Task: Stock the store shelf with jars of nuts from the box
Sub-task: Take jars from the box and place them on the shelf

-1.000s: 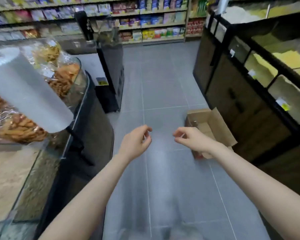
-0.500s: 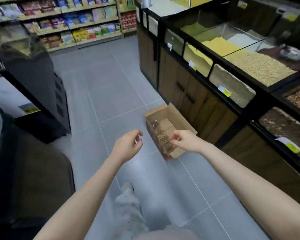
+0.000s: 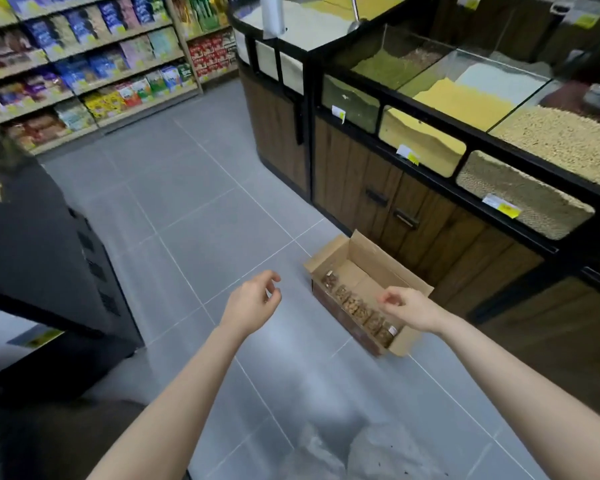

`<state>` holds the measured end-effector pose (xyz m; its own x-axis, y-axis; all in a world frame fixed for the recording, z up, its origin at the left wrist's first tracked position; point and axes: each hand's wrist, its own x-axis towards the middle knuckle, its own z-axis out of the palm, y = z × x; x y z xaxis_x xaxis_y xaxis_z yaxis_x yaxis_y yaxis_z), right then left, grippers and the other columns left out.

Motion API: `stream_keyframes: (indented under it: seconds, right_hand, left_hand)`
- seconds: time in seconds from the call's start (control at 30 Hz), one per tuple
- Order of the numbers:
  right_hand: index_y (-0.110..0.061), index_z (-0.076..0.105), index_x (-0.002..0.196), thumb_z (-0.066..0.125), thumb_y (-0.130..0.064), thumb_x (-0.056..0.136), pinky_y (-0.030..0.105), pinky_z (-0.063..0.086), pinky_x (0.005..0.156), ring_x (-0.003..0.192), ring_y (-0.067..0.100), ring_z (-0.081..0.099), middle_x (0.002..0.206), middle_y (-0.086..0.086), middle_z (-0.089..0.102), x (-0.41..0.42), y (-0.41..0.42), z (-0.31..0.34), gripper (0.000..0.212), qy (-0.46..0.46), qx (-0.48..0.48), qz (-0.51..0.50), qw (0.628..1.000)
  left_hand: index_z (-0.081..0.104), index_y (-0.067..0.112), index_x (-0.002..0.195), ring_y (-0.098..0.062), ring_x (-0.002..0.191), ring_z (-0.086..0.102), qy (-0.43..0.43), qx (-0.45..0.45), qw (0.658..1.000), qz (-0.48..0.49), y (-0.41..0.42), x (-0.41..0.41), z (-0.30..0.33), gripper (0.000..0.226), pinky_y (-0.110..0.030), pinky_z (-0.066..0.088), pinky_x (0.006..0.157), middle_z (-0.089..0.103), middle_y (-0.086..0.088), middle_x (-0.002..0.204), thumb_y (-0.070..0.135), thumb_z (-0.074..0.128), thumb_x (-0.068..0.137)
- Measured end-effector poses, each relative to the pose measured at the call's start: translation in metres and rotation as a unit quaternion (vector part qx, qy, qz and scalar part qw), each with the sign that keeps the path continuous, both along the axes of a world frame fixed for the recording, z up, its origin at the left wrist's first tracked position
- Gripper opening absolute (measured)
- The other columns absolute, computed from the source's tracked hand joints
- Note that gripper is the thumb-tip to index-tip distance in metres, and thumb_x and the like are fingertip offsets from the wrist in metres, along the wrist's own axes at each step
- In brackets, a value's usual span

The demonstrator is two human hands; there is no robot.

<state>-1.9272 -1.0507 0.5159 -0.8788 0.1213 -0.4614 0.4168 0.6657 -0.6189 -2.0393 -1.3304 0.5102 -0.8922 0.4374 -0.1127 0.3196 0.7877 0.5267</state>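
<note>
Head view – cardboard box (image 3: 364, 258), flaps open – nut jars (image 3: 357, 308) rowed inside

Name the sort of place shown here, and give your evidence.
Most likely a grocery shop: shelves of packaged goods, glass-fronted bulk grain bins with price tags, and an open cardboard box of nut jars on the floor.

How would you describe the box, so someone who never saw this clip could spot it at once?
Find the wood-panelled bulk counter with glass-fronted grain bins on the right. On the grey floor at its foot sits the box, open cardboard with its flaps up. It is the only carton on the floor, with a row of jars along its near side.
</note>
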Motion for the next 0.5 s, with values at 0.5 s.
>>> stream_keyframes:
  seconds: [0.5]
  right_hand:
    - [-0.013, 0.06, 0.109, 0.052, -0.023, 0.092, 0.032, 0.046, 0.09, 0.101, 0.02, 0.057, 0.112, 0.006, 0.062, -0.133, 0.011, -0.065, 0.022, -0.09, 0.001, -0.122, 0.988]
  left_hand:
    - [0.056, 0.019, 0.113, -0.016, 0.073, 0.055, -0.044, -0.007, 0.993, -0.105, 0.037, -0.169, -0.051, 0.023, -0.029, 0.042, 0.069, 0.057, 0.009, 0.09, 0.022, 0.05, 0.09]
